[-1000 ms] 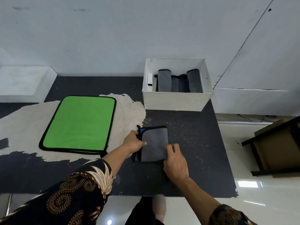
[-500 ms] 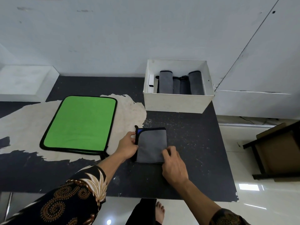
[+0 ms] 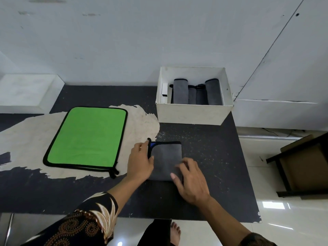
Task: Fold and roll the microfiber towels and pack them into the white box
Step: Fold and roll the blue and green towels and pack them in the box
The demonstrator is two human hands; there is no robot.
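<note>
A folded grey towel (image 3: 166, 153) with black edging and a blue corner lies on the dark table in front of me. My left hand (image 3: 141, 161) holds its left edge, thumb on top of the cloth. My right hand (image 3: 190, 176) covers the towel's near right corner, with curled fingers on the cloth. Behind it stands the white box (image 3: 193, 114), holding several rolled grey towels (image 3: 195, 92) side by side. A green towel (image 3: 87, 137) with black edging lies flat to the left.
The dark table (image 3: 213, 157) has a worn pale patch under the green towel. Its right edge drops to a tiled floor where a brown and black piece of furniture (image 3: 301, 166) stands. A white wall runs behind the box.
Both hands stay on the grey towel. The left hand has slid slightly along the left edge and the right hand has shifted a little on the near right corner.
</note>
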